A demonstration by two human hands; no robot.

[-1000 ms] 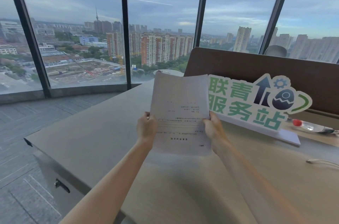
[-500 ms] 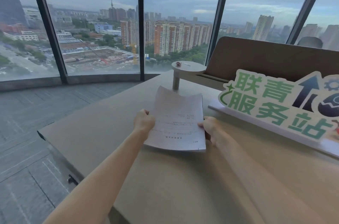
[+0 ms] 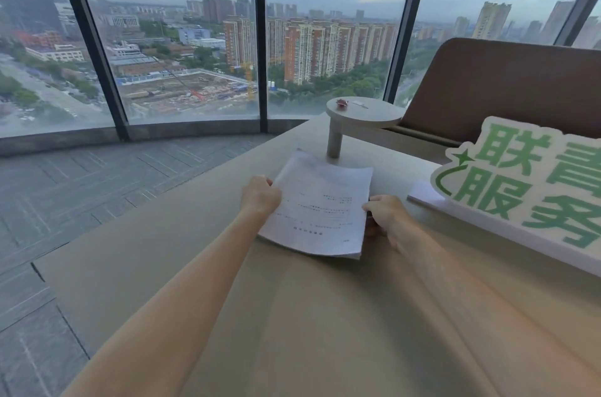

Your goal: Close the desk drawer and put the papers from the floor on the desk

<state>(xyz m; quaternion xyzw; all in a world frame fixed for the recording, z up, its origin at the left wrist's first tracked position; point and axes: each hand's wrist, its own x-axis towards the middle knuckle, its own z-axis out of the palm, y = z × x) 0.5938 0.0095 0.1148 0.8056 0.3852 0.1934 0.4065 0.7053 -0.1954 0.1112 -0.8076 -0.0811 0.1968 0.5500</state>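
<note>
Soft overcast window daylight, edges bowed, forearms blurred

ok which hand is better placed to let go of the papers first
Probably the right hand: it only pinches the near right edge of the papers, where the stack looks low over the desk. The left hand grips further up the left edge, steadying the stack.

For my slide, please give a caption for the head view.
Both hands lower papers onto the desk.
</note>
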